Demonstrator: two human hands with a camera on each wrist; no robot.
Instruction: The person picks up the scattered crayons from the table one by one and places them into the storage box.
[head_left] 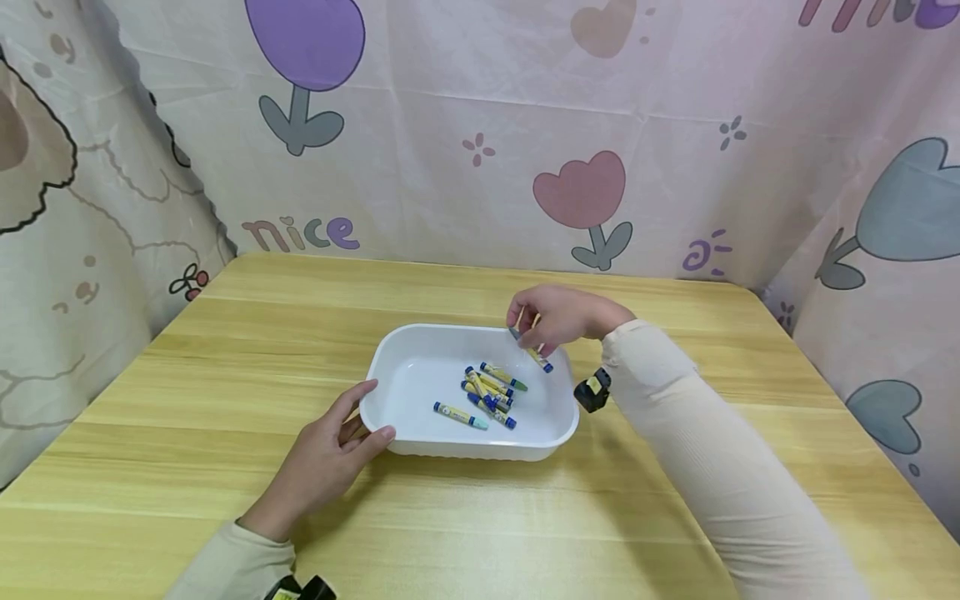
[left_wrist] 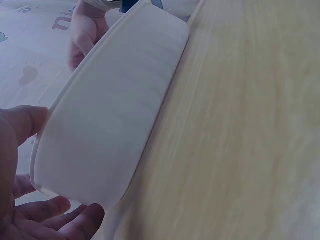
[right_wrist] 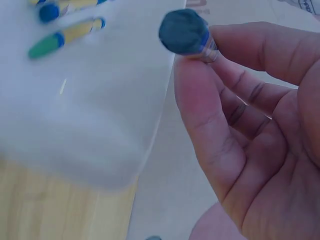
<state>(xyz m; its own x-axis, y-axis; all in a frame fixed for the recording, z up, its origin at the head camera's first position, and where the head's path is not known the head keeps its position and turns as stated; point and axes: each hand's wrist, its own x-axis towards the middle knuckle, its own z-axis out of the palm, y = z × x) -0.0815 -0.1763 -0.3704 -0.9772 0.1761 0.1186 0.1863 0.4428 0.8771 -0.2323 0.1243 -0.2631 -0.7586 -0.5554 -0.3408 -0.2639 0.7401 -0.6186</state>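
A white plastic tray [head_left: 420, 350] stands on the table, with several yellow-wrapped, blue-ended crayons [head_left: 453, 414] in it. My left hand [head_left: 326, 454] grips the tray's near left corner, thumb on the front rim and fingers around the left end. In the left wrist view, fingertips [left_wrist: 92, 217] curl beneath the rim. Over the tray's far right corner, my right hand [head_left: 562, 315] pinches a crayon [head_left: 542, 362] between thumb and forefinger. Its dark grey-teal end faces the camera in the right wrist view, where a green-tipped crayon [right_wrist: 47, 46] lies inside the tray.
The wood-grain table [head_left: 480, 533] extends around the tray on all sides. Behind it hangs a printed cloth [head_left: 435, 183] with flowers and lettering, which also covers the left and right sides. Most loose crayons cluster right of the tray's middle.
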